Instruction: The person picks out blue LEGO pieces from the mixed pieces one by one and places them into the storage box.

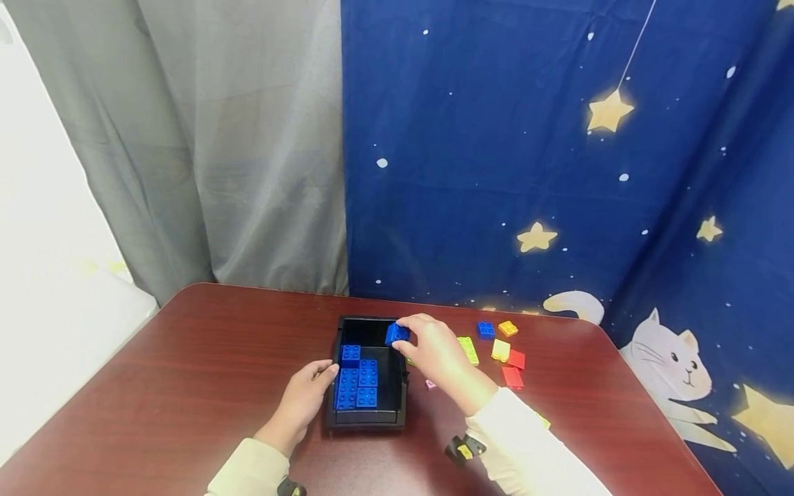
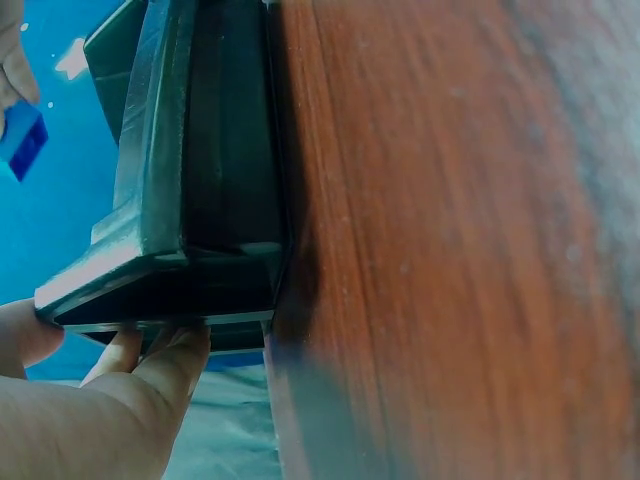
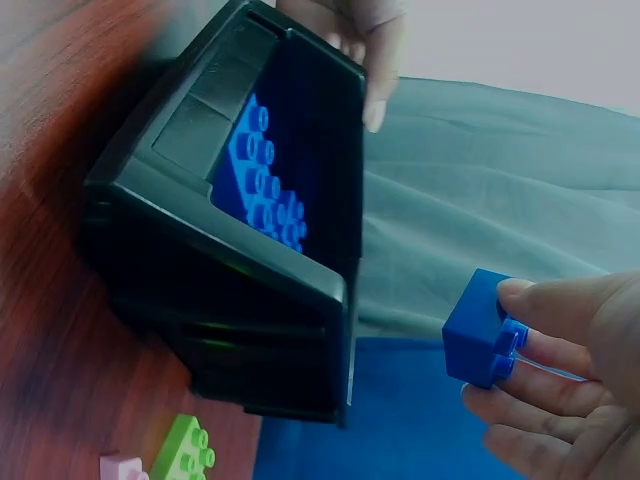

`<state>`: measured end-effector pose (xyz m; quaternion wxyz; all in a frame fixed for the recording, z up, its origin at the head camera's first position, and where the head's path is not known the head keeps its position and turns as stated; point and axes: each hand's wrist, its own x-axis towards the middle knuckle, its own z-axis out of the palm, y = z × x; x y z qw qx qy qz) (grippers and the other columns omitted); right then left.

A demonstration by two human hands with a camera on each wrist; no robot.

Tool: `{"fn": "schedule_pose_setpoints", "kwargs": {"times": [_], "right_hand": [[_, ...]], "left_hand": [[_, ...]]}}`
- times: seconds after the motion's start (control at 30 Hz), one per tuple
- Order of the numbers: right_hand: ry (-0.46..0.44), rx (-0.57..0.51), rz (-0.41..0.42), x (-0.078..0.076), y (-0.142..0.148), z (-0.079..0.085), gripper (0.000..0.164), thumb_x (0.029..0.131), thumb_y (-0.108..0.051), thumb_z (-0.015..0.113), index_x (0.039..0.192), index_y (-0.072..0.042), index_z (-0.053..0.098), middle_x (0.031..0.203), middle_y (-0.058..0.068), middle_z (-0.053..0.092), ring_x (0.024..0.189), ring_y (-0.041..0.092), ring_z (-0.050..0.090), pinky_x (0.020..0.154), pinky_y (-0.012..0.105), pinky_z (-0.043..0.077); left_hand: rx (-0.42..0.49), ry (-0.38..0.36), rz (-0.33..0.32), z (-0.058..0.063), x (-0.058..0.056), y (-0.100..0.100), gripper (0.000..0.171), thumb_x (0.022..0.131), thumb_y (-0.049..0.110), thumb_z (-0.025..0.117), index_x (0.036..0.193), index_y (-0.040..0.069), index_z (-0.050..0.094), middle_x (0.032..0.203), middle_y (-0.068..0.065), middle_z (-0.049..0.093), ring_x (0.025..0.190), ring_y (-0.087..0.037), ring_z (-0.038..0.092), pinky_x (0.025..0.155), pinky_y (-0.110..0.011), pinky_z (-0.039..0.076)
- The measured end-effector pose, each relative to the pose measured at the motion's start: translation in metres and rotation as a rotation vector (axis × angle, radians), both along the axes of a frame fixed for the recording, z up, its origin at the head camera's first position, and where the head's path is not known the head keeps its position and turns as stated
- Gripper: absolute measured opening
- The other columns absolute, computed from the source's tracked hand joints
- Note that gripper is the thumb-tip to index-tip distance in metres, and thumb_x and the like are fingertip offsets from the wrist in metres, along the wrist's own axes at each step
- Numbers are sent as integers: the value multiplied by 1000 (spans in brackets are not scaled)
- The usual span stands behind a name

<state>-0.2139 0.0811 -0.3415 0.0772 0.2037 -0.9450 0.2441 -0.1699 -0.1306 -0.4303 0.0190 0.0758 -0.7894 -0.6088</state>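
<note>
A black open bin (image 1: 369, 417) stands on the table with several blue building blocks (image 1: 349, 389) inside, mostly along its left side, studs up. My left hand (image 1: 305, 393) holds the bin's left wall, thumb at the rim and fingers against the outside, as the left wrist view shows too. Above the bin's far right corner, my right hand (image 1: 437, 348) pinches a blue building block (image 3: 474, 328) between thumb and fingers. In the right wrist view that block is apart from the bin, its studs turned toward the palm.
Right of the bin lie loose blocks: a blue one (image 1: 486, 330), an orange one (image 1: 508, 328), a pale yellow one (image 1: 500, 350), red ones (image 1: 512, 377) and a lime green one (image 1: 468, 350). A pink block (image 3: 122, 468) is near the bin. Curtains (image 1: 279, 138) hang behind the table.
</note>
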Motion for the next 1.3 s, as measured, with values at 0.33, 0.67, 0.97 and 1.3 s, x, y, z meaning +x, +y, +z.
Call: {"fn": "schedule_pose_setpoints", "kwargs": {"times": [0.33, 0.67, 0.97, 1.3], "right_hand": [[14, 70, 54, -18, -19, -9, 38, 87, -25, 72, 120, -7, 66, 119, 11, 65, 105, 26, 63, 91, 40, 53], [28, 168, 74, -31, -31, -17, 35, 87, -23, 73, 116, -5, 68, 115, 11, 67, 103, 26, 64, 92, 38, 53], [12, 286, 86, -41, -48, -24, 32, 87, -22, 72, 115, -7, 70, 111, 9, 70, 102, 23, 66, 91, 37, 53], [11, 356, 107, -47, -56, -29, 26, 88, -20, 71, 110, -6, 72, 104, 8, 72, 95, 23, 68, 85, 38, 56]], "left_hand": [[-11, -1, 2, 1, 0, 0, 46, 102, 24, 47, 135, -8, 47, 138, -30, 47, 130, -47, 41, 106, -58, 36], [-9, -8, -1, 3, 1, 0, 46, 101, 24, 48, 135, -7, 47, 138, -29, 48, 130, -47, 41, 106, -58, 35], [-11, 1, 12, 3, -1, 1, 45, 101, 25, 48, 133, -8, 50, 135, -29, 50, 129, -46, 43, 105, -58, 36], [-11, 0, 14, 3, 0, 1, 45, 101, 25, 49, 132, -7, 50, 134, -28, 52, 127, -45, 45, 105, -57, 37]]}}
